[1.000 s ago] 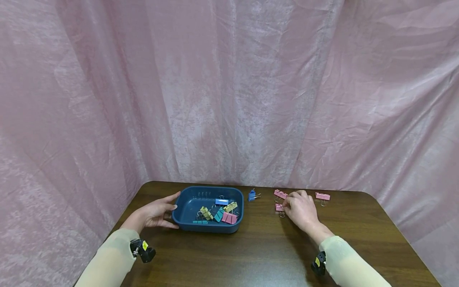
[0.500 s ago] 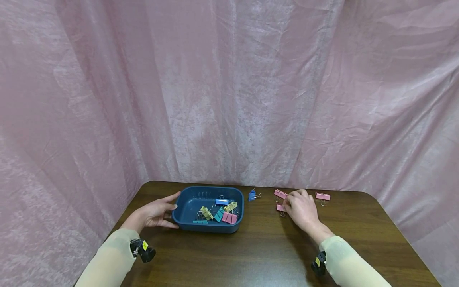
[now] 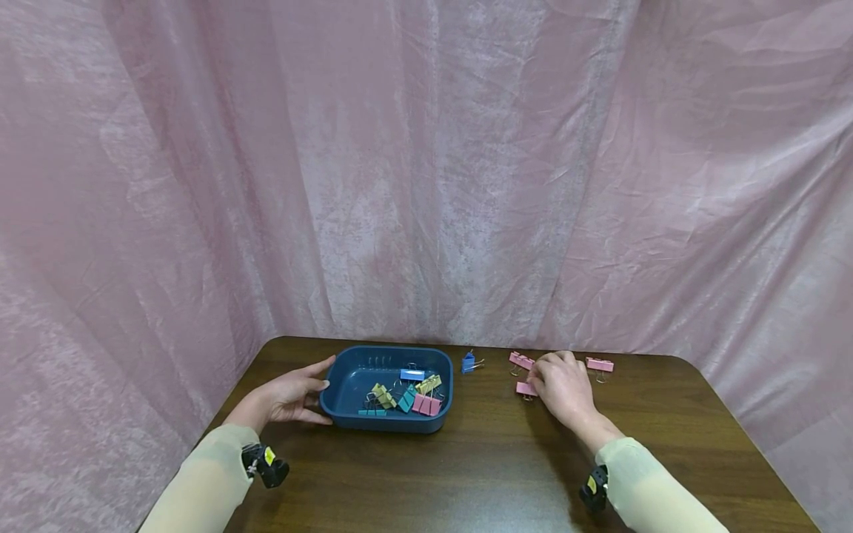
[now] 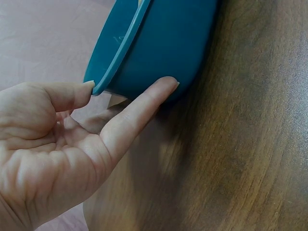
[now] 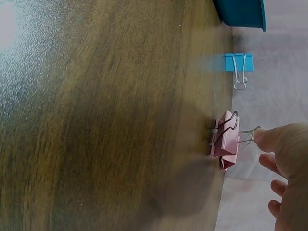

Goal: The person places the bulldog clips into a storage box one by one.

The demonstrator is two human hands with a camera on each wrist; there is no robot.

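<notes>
A dark blue tray holds several binder clips in yellow, teal, pink and blue. My left hand rests against its left side: in the left wrist view the hand has its thumb at the tray's rim and one straight finger along the wall. My right hand lies on the table right of the tray. One fingertip of that hand touches the wire handle of a pink clip, also seen in the head view. I see no pinch on it.
Loose on the brown table lie a blue clip and two more pink clips. Pink cloth hangs close behind and to both sides. The table edge runs along the far side.
The pink clip at my right fingertips has slid a little to the right with the hand. The left hand and the tray have not moved.
</notes>
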